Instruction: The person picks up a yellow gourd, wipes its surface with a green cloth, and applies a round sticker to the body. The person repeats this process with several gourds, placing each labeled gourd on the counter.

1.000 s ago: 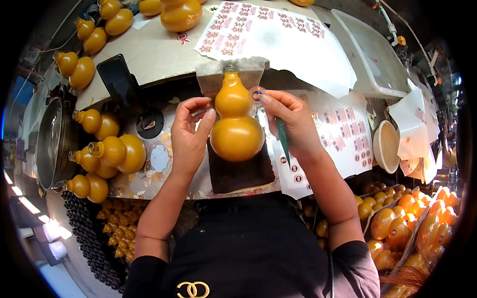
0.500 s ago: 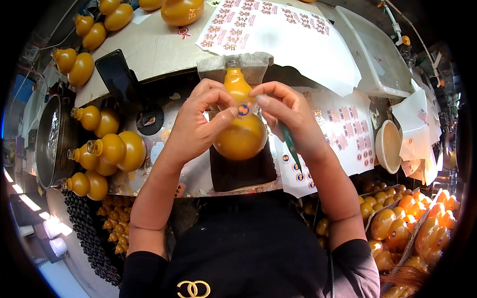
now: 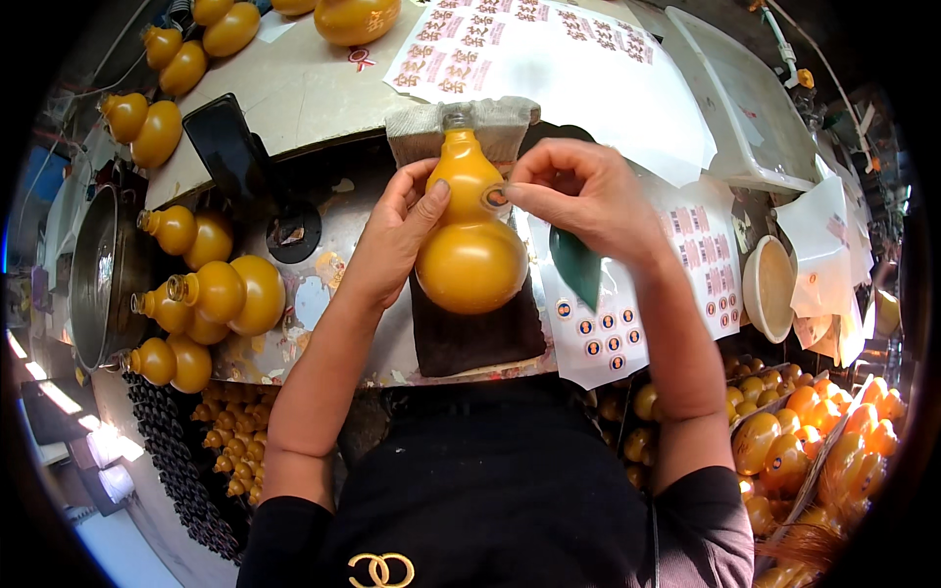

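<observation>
A yellow gourd-shaped bottle (image 3: 471, 269) with a clear glass neck lies in front of me, neck pointing away. Its neck end rests on a folded grey cloth (image 3: 407, 129), and its wide end is over a dark brown pad (image 3: 478, 343). My left hand (image 3: 400, 227) grips the left of its upper bulb, thumb on top. With thumb and forefinger, my right hand (image 3: 588, 196) pinches the edge of a small round decal (image 3: 496, 198) at the bulb's right side. A flat green scraper (image 3: 576, 269) sticks out below the right palm, tucked in that hand.
Right of the pad lies a sheet of round decals (image 3: 608, 338); a larger printed sheet (image 3: 588, 108) is beyond. Yellow gourd bottles (image 3: 260, 297) and a phone on a stand (image 3: 223, 142) are at left. A shallow bowl (image 3: 767, 291) and white tray (image 3: 755, 108) are right.
My left hand has gone from the decal to the bottle's side. The decal has shifted right with my right hand, and the bottle's front is uncovered. The scraper's broad face now shows.
</observation>
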{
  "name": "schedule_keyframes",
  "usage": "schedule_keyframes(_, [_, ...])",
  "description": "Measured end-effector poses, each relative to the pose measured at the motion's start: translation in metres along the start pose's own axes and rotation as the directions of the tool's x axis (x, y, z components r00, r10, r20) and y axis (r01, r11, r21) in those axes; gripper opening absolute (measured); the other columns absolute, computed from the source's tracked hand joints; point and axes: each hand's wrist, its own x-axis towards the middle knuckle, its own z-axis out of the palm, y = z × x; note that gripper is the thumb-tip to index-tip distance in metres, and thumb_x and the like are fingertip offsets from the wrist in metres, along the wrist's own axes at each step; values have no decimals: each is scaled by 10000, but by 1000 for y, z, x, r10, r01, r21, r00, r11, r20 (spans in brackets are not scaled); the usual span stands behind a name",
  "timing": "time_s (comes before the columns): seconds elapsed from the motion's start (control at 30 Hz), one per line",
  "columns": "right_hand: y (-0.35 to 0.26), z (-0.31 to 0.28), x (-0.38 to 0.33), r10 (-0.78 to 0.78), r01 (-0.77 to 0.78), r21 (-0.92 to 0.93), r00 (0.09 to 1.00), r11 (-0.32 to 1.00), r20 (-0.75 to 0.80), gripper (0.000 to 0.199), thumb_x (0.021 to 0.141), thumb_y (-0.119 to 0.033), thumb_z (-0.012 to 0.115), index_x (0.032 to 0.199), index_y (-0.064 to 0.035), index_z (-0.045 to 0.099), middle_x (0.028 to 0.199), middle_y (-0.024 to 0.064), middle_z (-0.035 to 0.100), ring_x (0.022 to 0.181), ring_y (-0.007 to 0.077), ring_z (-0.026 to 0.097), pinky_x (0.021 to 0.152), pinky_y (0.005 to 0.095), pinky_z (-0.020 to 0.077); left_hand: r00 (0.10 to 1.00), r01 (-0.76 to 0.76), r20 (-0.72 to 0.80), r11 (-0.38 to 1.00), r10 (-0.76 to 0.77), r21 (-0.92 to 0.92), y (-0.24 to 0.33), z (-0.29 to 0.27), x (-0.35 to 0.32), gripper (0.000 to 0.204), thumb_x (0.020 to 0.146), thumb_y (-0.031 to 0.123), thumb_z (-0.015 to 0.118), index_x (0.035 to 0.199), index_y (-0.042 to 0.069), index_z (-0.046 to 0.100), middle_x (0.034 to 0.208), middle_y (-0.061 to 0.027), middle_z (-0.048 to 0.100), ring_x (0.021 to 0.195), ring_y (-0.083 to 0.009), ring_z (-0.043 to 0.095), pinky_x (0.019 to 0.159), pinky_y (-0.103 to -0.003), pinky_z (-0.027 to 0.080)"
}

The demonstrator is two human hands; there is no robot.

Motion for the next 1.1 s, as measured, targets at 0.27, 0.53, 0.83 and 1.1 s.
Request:
schedule_keyframes(0.27, [-65,1,64,-80,429,-746,887,510,455,163,732,-168,688,843,-50,707,769,119,682,731,298,656,673,371,516,1000,-30,4,999,30,40,15,4,0,497,928,264,627,1313,12,441,1192,-103,569,1098,-146,562,955,-275,449])
schedule_keyframes(0.53, [-12,7,40,-185,121,-298,963,947,-194,370,873,-354,651,916,13,661,673,111,660,613,169,642,561,299,488,999,25,-23,994,-27,-103,14,1,4,519,897,237,674,1300,-2,452,1149,-88,575,1080,-147,569,942,-274,455])
schedule_keyframes(0.83, [45,33,15,139,-139,12,989,990,-55,619,833,-517,681,1090,44,632,615,9,553,549,47,473,494,240,374,999,9,-32,999,-8,33,6,0,-2,560,900,267,673,1330,-10,443,1152,-87,566,1094,-127,541,933,-253,437])
schedule_keyframes(1.1, [44,36,11,130,-114,231,990,966,-55,533,880,-451,659,1112,27,620,725,22,631,676,48,557,619,205,431,1000,8,-14,999,-7,32,8,4,-5,563,904,258,672,1335,-21,441,1180,-87,573,1078,-126,553,924,-251,448])
